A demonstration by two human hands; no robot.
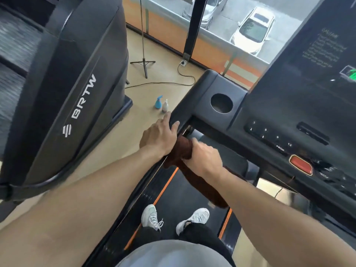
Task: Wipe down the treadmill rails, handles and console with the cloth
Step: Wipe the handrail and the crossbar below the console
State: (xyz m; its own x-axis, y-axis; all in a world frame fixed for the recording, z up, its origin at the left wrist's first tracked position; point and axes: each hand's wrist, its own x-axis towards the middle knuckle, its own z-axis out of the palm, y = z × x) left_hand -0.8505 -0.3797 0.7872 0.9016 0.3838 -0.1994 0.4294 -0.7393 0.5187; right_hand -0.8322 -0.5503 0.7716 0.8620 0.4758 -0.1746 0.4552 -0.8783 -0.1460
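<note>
Both hands work the left rail (pixel 174 120): left hand (pixel 158 137) rests on it, fingers spread; right hand (pixel 204 155) grips the cloth (pixel 181 149) wrapped round it. Risk: the cloth's hanging tail could snag near the belt (pixel 179 199).

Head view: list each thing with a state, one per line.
cloth: wrapped over the left handle, tail hanging
left hand: resting open on the handle
right hand: gripping the cloth
cup holder: empty
blue spray bottle: upright on floor
</note>
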